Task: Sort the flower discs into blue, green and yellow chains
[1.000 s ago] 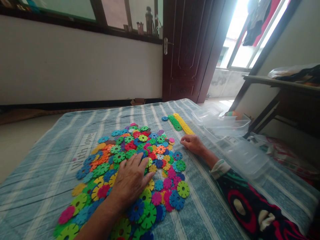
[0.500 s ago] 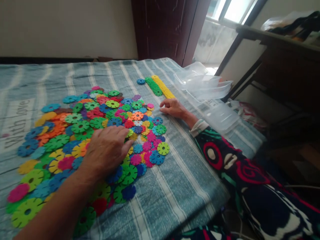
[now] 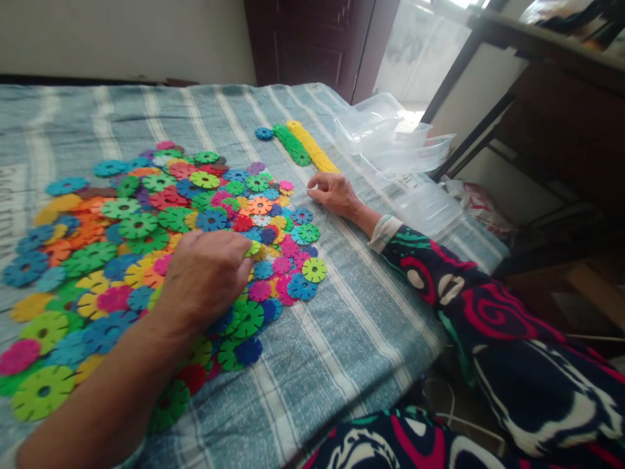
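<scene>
My left hand (image 3: 208, 273) rests over a wide pile of colourful notched plastic discs (image 3: 138, 225). Its fingers are closed, with a small yellow-green disc (image 3: 254, 248) at the tips of thumb and forefinger; the other fingertips are hidden behind the hand. To the right of the pile my right hand (image 3: 334, 194) lies on the cloth with loosely curled fingers, a gap between thumb and forefinger and nothing visible in it. Just beyond it runs a row of overlapping yellow discs (image 3: 312, 146). Alongside are a shorter green row (image 3: 291, 144) and a single blue disc (image 3: 264, 133).
A blue-grey striped cloth (image 3: 342, 339) covers the surface. Clear plastic containers (image 3: 405, 146) stand at the far right, with a flat clear lid (image 3: 430, 212) nearer. A dark cabinet (image 3: 307, 52) is behind, and a shelf (image 3: 537, 45) rises on the right.
The view has shifted slightly, so everything sits a little higher in the picture. My left fingers have drawn in around the small yellow-green disc. The right hand stays beside the yellow row.
</scene>
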`<act>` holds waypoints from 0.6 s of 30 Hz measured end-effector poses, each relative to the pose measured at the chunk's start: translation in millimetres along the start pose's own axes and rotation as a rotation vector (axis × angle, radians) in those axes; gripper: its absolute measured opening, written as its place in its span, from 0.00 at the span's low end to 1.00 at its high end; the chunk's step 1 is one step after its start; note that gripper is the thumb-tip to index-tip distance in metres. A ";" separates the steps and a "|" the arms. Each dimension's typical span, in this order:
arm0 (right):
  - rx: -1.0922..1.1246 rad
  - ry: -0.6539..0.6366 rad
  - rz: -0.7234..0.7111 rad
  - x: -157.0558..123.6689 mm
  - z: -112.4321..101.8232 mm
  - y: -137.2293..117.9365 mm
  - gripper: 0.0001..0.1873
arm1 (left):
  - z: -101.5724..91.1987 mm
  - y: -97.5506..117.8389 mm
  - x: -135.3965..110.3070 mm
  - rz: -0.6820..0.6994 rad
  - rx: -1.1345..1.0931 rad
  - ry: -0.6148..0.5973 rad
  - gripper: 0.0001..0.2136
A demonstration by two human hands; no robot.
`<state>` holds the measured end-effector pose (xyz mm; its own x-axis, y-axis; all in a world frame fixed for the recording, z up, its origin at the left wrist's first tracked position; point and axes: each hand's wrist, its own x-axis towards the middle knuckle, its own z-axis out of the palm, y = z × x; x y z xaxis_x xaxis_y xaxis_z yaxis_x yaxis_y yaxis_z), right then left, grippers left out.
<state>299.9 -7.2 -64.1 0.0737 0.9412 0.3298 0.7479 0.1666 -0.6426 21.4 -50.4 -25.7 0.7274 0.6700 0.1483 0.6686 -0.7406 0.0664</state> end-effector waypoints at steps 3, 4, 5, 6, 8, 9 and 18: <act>-0.006 0.019 -0.007 -0.6 0.4 -0.1 0.07 | -1.2 1.9 0.3 0.033 0.176 -0.042 0.11; -0.007 0.026 -0.013 -0.8 0.5 0.1 0.07 | -1.4 2.6 0.5 0.033 0.200 -0.047 0.10; -0.007 0.032 -0.019 -1.2 0.6 0.4 0.07 | -1.5 3.3 0.7 0.030 0.215 -0.054 0.10; -0.006 0.034 -0.023 -1.6 0.6 0.6 0.07 | -1.6 4.0 0.9 0.030 0.224 -0.062 0.10; -0.002 0.032 -0.022 -2.4 0.6 0.7 0.07 | -1.8 5.0 1.2 0.032 0.228 -0.076 0.10; 0.000 0.030 -0.019 -2.7 0.6 0.6 0.07 | -1.9 5.3 1.3 0.035 0.225 -0.080 0.10; 0.010 0.069 -0.018 -6.8 1.9 -1.1 0.08 | -3.5 10.5 -2.7 0.035 0.171 -0.065 0.08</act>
<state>297.4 -13.2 -66.9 0.1060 0.9155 0.3881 0.7431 0.1865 -0.6427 25.9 -60.2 -22.0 0.7554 0.6499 0.0835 0.6552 -0.7478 -0.1067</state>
